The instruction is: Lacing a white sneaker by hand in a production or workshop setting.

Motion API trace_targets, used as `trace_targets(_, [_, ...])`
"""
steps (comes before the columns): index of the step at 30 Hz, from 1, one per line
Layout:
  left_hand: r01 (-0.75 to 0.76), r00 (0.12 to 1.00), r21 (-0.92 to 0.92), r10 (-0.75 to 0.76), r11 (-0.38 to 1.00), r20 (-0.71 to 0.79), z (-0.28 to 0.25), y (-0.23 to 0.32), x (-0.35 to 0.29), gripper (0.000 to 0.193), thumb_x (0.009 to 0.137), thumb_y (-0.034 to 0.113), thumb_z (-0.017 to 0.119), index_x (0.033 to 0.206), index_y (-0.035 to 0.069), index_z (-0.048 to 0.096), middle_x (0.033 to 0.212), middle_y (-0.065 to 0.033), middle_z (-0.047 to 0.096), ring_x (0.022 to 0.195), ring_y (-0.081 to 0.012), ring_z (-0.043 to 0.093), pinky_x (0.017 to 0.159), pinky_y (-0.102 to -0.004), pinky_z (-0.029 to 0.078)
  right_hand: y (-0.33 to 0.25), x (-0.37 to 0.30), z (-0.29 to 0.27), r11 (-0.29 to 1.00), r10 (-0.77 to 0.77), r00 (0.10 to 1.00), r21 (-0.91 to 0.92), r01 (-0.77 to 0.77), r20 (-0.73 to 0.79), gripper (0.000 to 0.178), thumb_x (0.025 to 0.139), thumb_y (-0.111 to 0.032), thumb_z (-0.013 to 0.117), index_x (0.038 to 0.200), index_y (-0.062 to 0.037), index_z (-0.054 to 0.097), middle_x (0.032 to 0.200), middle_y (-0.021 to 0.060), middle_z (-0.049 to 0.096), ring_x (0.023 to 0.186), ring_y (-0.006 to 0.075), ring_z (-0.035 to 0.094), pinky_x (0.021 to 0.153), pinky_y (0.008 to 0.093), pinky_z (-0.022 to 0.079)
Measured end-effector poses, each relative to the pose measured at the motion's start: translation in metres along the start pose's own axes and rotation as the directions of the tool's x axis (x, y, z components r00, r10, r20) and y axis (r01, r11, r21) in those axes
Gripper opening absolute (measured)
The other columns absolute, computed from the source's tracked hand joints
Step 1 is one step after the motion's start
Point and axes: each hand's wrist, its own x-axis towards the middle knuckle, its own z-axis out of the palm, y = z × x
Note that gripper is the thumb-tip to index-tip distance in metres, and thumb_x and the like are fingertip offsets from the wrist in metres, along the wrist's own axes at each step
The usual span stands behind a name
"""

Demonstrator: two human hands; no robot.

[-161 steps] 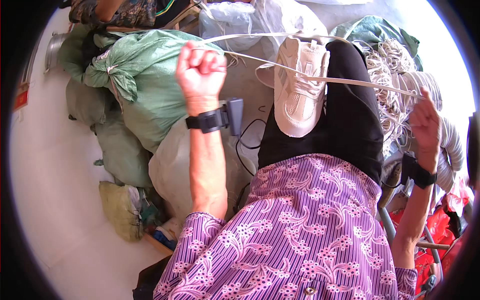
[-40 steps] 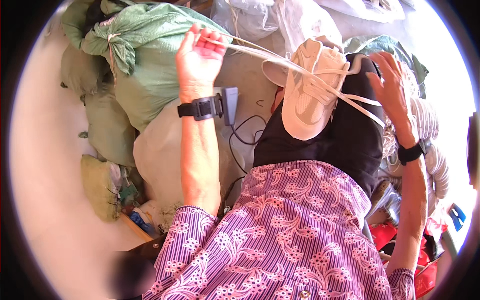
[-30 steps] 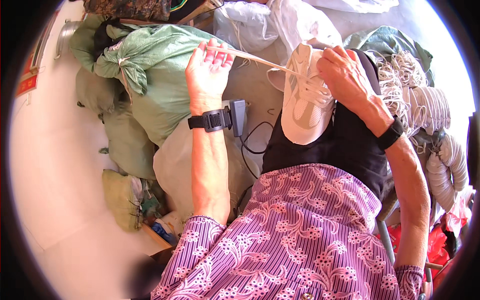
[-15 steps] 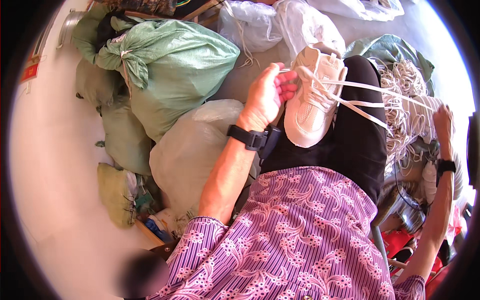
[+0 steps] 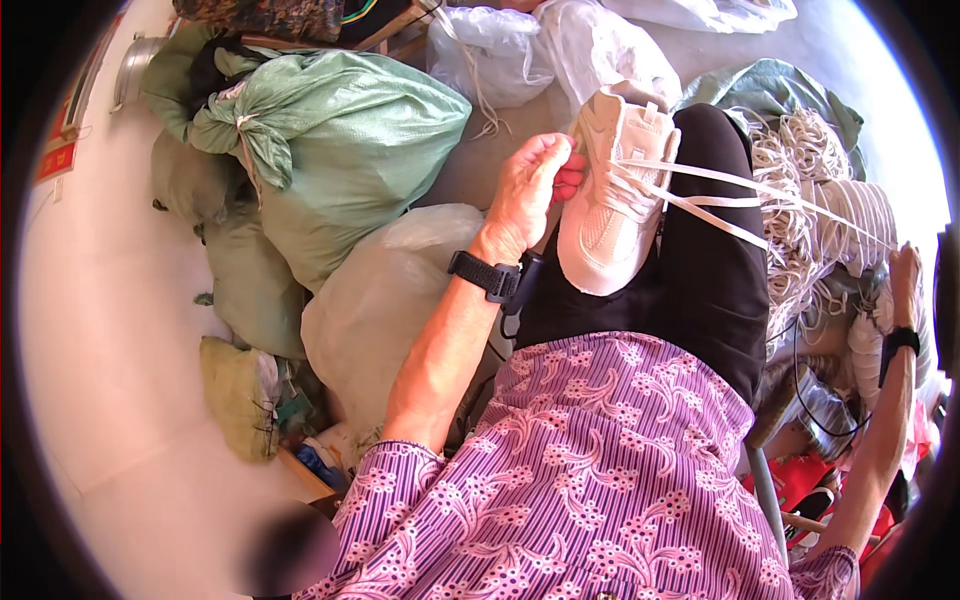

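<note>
A white sneaker (image 5: 610, 215) with mesh on its toe rests on my lap, its toe toward me. White shoelaces (image 5: 725, 178) run from its eyelets off to the right. At the far right my right hand (image 5: 903, 275) is closed on one shoelace, which is drawn out straight. My left hand (image 5: 535, 185) is beside the sneaker's left side, fingers curled and thumb against the forefinger. Whether anything is pinched there is hidden.
To the right lie a heap of loose white laces (image 5: 785, 235) and a wound bundle of laces (image 5: 855, 220). Tied green sacks (image 5: 350, 150) and a pale plastic bag (image 5: 385, 300) stand at the left. Clear plastic bags (image 5: 600, 50) lie beyond the sneaker.
My right hand has moved toward me, the shoelace still stretched from it. My left fingers have closed up more beside the sneaker, and the lace strand by them no longer shows.
</note>
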Motion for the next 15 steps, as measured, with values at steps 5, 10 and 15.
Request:
trace_targets(5, [-0.150,0.985,0.405,0.102,0.902,0.137,0.038,0.030,-0.001,0.024,0.090,0.027,0.058,0.086,0.004,0.063,0.064,0.0016,0.057,0.049,-0.0034,0.046,0.044,-0.0194,0.037,-0.201,-0.029,-0.077,0.865,-0.136,0.990,0.489,0.107,0.025,0.011,0.084,-0.013,0.052,0.088,-0.0028,0.054,0.083,0.0172,0.058,0.078,0.0334,0.057,0.070,0.0393,0.044])
trace_targets(10, [-0.155,0.947,0.621,-0.065,0.768,0.316,0.060,0.036,0.002,0.026,0.091,0.027,0.055,0.087,0.004,0.065,0.059,0.0014,0.057,0.047,-0.0032,0.045,0.043,-0.0203,0.036,-0.389,-0.073,-0.175,0.529,-0.486,0.805,0.618,0.581,-0.340,0.007,0.075,-0.005,0.062,0.082,-0.0026,0.062,0.086,0.0104,0.058,0.086,0.0289,0.056,0.077,0.0380,0.045])
trace_targets(15, [-0.087,0.946,0.703,-0.162,0.706,0.281,0.073,0.039,0.006,0.027,0.091,0.025,0.051,0.101,0.006,0.066,0.058,0.0004,0.057,0.044,-0.0044,0.045,0.040,-0.0206,0.036,-0.431,-0.092,-0.176,0.440,-0.589,0.739,0.638,0.632,-0.326,0.005,0.071,-0.008,0.063,0.076,-0.0066,0.062,0.085,0.0051,0.053,0.089,0.0251,0.051,0.080,0.0381,0.040])
